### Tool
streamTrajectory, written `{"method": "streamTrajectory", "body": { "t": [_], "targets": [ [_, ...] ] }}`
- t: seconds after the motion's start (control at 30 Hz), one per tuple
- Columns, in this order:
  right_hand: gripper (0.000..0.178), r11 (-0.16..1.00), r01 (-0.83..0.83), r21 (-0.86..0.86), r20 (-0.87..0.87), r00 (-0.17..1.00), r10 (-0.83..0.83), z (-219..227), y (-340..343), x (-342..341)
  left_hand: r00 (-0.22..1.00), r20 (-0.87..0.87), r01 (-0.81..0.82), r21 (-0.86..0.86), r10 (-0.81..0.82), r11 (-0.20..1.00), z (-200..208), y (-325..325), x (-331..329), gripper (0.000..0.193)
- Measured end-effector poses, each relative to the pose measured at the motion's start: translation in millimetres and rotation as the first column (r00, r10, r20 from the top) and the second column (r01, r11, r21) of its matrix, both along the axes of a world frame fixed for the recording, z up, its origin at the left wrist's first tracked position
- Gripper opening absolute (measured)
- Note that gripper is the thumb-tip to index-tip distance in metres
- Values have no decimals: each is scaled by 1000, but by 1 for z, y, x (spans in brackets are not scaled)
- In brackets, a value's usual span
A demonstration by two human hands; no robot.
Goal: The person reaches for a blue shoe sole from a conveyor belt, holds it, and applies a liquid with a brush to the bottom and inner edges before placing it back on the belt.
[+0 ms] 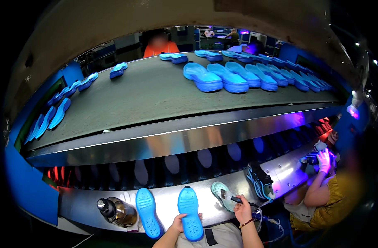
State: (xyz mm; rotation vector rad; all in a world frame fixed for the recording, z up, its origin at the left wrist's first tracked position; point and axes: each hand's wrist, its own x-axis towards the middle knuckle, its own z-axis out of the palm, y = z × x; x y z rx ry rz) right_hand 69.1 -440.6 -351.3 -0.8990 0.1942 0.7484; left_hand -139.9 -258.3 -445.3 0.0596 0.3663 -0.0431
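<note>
My left hand (179, 223) is closed around the heel end of a bright blue shoe sole (188, 202), tilted up over the metal ledge with its textured face toward me. My right hand (243, 211) grips a black-handled brush (236, 199). Its bristles rest in a pale green, sole-shaped dish (216, 186) on the ledge. A second blue sole (146, 204) lies to the left of the held one. Just right of the dish stands a black sneaker (259, 181) with blue lines.
A bottle (122, 213) of amber liquid stands at left. Beyond the ledge (83, 202), dark uppers line a lower channel. Blue soles (203, 78) lie on the wide belt (127, 99). A co-worker's gloved hand (323, 160) handles a shoe at right; another person in orange (161, 47) is across.
</note>
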Motion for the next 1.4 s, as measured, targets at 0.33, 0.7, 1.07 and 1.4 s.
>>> {"method": "streamTrajectory", "body": {
  "t": [0.33, 0.7, 1.07, 1.4],
  "targets": [
    [26, 999, 50, 20, -23, 998, -50, 8, -20, 4, 998, 13, 65, -83, -64, 994, 2, 0, 11, 81],
    [27, 999, -32, 36, 35, 999, 31, 16, 5, -1, 991, -80, -101, 87, 109, 991, 29, -14, 8, 70],
    [24, 853, -307, 422, 228, 946, 228, 62, 31, -7, 978, 201, -128, 338, 62, 932, 100, 2, 30, 75],
    [21, 834, -412, 367, 294, 902, 317, 63, 32, -34, 984, 76, -172, 251, 158, 953, 116, -16, 36, 102]
  ]
}}
